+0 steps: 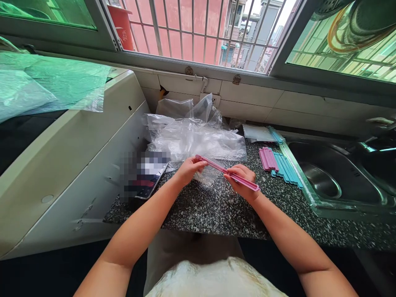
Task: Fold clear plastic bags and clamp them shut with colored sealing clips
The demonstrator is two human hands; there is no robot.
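A pink bag-sealing clip (216,166) is unfolded over the counter, slanting down to the right. My left hand (189,170) is closed, pinching the clip's far left end. My right hand (243,179) is closed around the clip near its middle, and the channelled arm sticks out past the palm. Clear plastic (208,175) hangs below the clip between my hands; I cannot tell exactly how its edge sits against the clip. Behind them, a pile of clear plastic bags (198,138) spreads over the counter.
Several pink clips (268,159) and blue clips (287,169) lie in rows right of my hands, beside a steel sink (352,177). A stack of flat bags (260,133) rests behind them. A partly blurred, phone-like object (151,177) lies left, against a white appliance (93,165).
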